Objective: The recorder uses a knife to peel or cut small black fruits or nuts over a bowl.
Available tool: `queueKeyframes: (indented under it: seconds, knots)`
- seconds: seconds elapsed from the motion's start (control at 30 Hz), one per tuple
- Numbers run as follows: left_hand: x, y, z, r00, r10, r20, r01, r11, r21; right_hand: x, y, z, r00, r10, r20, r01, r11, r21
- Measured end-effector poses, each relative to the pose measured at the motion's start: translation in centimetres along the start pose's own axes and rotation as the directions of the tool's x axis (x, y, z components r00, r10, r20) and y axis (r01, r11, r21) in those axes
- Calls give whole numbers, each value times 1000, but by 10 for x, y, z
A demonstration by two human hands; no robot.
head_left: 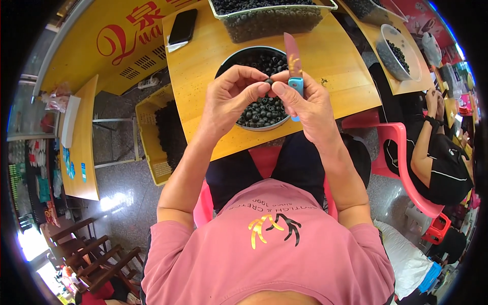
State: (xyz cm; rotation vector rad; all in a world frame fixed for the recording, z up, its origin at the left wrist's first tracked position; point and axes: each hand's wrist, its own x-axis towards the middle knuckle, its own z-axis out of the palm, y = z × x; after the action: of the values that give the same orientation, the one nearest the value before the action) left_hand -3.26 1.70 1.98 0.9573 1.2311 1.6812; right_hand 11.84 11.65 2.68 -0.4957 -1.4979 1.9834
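Head view: small dark fruit [269, 81] between meeting fingertips of left hand [230, 95] and right hand [313, 105], over bowl [263, 128]. Right hand also grips knife [293, 55], long axis pointing away from person. Bowl on counter [345, 66] holds similar fruit; clear tub [274, 28] beyond, likewise loaded.

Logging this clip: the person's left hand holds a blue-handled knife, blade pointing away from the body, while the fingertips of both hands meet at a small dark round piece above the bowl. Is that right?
Not quite: the head view shows the blue-handled knife in the right hand, not the left hand. The rest stands.
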Motion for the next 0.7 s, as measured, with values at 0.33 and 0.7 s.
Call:
queueKeyframes:
  seconds: [0.33,0.7]
  knots:
    - [0,-8,15,995,96,-22,-96,995,8,1,2,-5,995,85,-44,-79,989,123]
    - [-3,-6,15,999,33,-42,-25,984,177,3,-2,-1,997,-9,-83,2,996,-84]
